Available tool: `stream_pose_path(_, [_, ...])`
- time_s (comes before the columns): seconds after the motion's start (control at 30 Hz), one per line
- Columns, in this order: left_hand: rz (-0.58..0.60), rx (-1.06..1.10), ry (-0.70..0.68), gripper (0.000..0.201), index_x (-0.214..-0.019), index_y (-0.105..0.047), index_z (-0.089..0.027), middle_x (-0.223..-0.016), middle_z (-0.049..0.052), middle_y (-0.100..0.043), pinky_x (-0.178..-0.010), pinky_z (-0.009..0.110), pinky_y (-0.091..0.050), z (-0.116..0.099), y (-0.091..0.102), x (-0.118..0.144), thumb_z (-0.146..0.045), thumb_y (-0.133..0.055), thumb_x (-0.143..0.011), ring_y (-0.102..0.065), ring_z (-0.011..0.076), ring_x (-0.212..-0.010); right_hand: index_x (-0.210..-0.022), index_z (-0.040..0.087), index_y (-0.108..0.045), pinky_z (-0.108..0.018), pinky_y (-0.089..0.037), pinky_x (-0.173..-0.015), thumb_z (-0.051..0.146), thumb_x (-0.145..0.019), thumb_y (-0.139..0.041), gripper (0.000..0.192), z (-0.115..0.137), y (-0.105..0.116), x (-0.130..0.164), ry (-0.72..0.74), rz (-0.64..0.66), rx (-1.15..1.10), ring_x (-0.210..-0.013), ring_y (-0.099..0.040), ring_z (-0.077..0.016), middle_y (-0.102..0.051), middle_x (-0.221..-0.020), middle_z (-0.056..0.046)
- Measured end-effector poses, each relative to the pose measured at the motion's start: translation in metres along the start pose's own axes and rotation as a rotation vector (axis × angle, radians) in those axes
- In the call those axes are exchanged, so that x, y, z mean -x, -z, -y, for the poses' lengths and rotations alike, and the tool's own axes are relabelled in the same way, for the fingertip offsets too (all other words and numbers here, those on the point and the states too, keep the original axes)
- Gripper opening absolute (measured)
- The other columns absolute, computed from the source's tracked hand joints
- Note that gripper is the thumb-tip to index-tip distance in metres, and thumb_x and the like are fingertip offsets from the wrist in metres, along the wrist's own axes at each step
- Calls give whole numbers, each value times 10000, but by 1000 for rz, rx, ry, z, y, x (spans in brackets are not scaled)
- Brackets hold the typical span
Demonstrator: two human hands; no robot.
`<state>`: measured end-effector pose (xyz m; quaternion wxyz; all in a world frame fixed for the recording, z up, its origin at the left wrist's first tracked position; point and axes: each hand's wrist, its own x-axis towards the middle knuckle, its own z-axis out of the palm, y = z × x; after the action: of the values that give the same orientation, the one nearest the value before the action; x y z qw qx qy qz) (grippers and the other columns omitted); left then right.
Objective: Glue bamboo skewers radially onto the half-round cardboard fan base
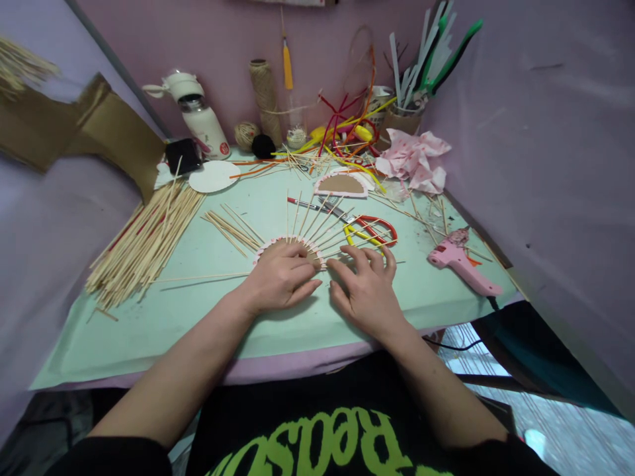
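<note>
A small brown cardboard half-disc (268, 251) with a pink and white scalloped rim lies flat on the table. Thin wooden sticks (317, 223) fan out from its curved edge, mostly up and to the right. My left hand (282, 274) covers much of the half-disc, its bent fingers close together and pressed onto it. Beside its right end is my right hand (364, 284), fingers bent and apart, with the index fingertip close to the base of the lowest sticks. Whether that fingertip touches a stick I cannot tell. Scissors (370, 228) with red and yellow handles lie partly under the fan.
A big pile of wooden sticks (143, 244) lies left, near a smaller bunch (231, 231). A pink glue gun (464, 264) rests at right. Behind are a second half-disc (342, 185), a white oval (214, 176), a bottle (206, 122), twine (266, 99) and crumpled pink paper (414, 158).
</note>
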<state>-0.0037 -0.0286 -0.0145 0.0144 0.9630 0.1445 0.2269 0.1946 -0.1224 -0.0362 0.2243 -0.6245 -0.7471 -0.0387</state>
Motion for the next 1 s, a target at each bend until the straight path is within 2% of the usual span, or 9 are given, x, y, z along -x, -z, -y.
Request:
stream_pose_path(0.27, [33, -17, 23, 312, -884, -705, -175, -931, 75, -760, -845, 395, -489, 0, 2, -1, -333, -454, -980, -603, 231, -949, -1191, 281, -672, -597, -135, -1165, 363, -923, -550, 305, 0, 0, 0, -1, 6, 2, -1252, -417, -309, -552, -1390, -90])
stream_pose_path(0.47, [-5, -46, -9, 281, -864, -703, -179, -902, 64, -760, -829, 392, -483, -1, 3, -2, -317, -485, -976, -615, 221, -908, -1196, 287, -665, -591, -125, -1171, 370, -928, -539, 307, 1, 1, -1, -5, 11, 4, -1252, -416, -302, -556, -1392, -84])
stream_pose_path(1.0, [1, -9, 13, 251, -838, -689, -183, -875, 68, -741, -868, 397, -486, 0, 2, -1, -300, -504, -962, -610, 219, -931, -1203, 293, -655, -582, -122, -1174, 375, -941, -521, 306, 1, 1, -2, -8, 20, 10, -1255, -420, -290, -555, -1402, -72])
